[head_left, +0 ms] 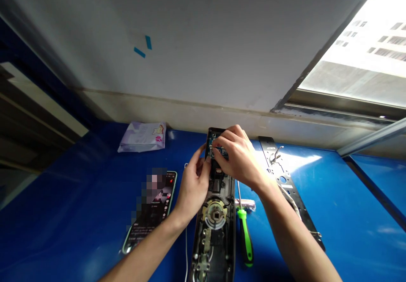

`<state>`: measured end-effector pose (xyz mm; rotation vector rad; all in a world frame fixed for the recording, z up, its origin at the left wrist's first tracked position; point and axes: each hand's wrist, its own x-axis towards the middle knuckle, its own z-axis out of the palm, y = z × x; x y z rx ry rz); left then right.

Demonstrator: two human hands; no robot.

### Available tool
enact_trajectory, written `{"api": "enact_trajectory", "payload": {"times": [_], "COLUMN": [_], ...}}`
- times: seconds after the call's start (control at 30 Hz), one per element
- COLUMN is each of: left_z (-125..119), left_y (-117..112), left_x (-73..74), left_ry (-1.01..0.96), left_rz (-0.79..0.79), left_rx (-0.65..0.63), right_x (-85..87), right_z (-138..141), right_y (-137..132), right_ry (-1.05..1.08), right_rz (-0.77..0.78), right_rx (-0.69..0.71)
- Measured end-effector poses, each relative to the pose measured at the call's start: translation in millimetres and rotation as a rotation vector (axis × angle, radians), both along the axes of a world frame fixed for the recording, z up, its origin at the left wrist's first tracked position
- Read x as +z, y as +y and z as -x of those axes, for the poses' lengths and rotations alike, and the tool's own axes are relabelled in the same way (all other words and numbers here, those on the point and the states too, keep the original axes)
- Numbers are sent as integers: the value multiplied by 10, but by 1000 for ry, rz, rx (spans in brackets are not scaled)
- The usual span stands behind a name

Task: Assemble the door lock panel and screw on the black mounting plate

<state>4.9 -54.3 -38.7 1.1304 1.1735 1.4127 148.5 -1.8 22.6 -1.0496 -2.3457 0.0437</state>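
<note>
A long black housing (pixel 218 189), with its inner parts exposed, lies lengthwise before me on the blue table. It looks like one half of an electronic door lock, with a round metal spindle hub (pixel 215 215) at mid-length and a circuit board (pixel 213 140) at the far end. My left hand (pixel 195 180) grips the housing's left edge, thumb on top near the board. Over the board, my right hand (pixel 236 153) has its thumb and index finger pinched together; whatever is between them is too small to make out. A green-and-black screwdriver (pixel 245 239) lies just right of the housing.
A phone (pixel 149 214) with a lit screen lies left of my left forearm. Behind it rests a pale purple packet (pixel 142 137) by the wall. To the right, a black mounting plate (pixel 293 197) with a cable lies under my right forearm. A white cord (pixel 186 248) runs beside the housing.
</note>
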Motion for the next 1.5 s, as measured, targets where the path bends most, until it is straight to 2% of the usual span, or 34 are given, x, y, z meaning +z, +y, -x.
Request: {"api": "enact_trajectory", "payload": {"times": [0.67, 1.27, 1.5], "left_z": [25, 36, 42], "left_y": [31, 96, 113], "left_x": [-14, 2, 52], "left_ry": [-7, 188, 230], "left_rz": [67, 64, 67], "left_rx": [-40, -19, -30], "right_x": [-25, -10, -22], "right_z": [-34, -65, -50], "right_y": [44, 84, 80], "right_ry": [8, -8, -6], "right_rz": [-13, 3, -24], "right_rx": [1, 33, 20]}}
